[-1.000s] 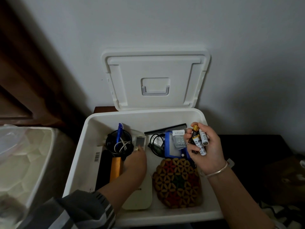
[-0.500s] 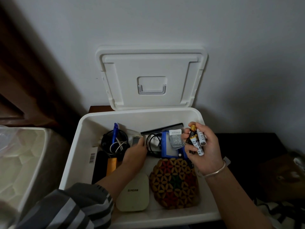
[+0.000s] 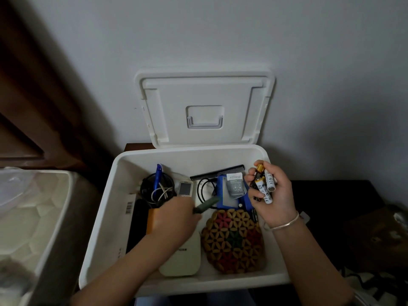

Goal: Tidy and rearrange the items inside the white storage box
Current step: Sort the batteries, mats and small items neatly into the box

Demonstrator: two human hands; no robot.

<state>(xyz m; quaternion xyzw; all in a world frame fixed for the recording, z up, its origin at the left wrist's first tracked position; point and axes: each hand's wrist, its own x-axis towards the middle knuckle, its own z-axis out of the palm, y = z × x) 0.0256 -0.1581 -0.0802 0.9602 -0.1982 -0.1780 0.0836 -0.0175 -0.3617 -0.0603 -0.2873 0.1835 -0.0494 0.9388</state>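
The white storage box (image 3: pixel 103 217) stands with its lid (image 3: pixel 205 107) propped against the wall. My right hand (image 3: pixel 272 195) holds several batteries (image 3: pixel 263 184) above the box's right side. My left hand (image 3: pixel 174 217) is inside the box, gripping a small dark green stick (image 3: pixel 207 205) that points toward a blue case (image 3: pixel 223 193). Also inside are a woven patterned mat (image 3: pixel 234 241), a cream flat device (image 3: pixel 183 257), a black cup with a blue pen and cables (image 3: pixel 157 186), a small grey remote (image 3: pixel 185 188), a black comb (image 3: pixel 218 173) and an orange item (image 3: pixel 152 219).
A pale translucent bin (image 3: pixel 33 217) sits to the left of the box. A dark table surface (image 3: pixel 331 206) extends to the right, with a brown object (image 3: pixel 379 235) and black-and-white cloth (image 3: pixel 371 286) on it. The wall is directly behind.
My left hand has pulled back from the small grey remote and now holds a dark green stick. My right hand with the batteries has stayed about where it was.
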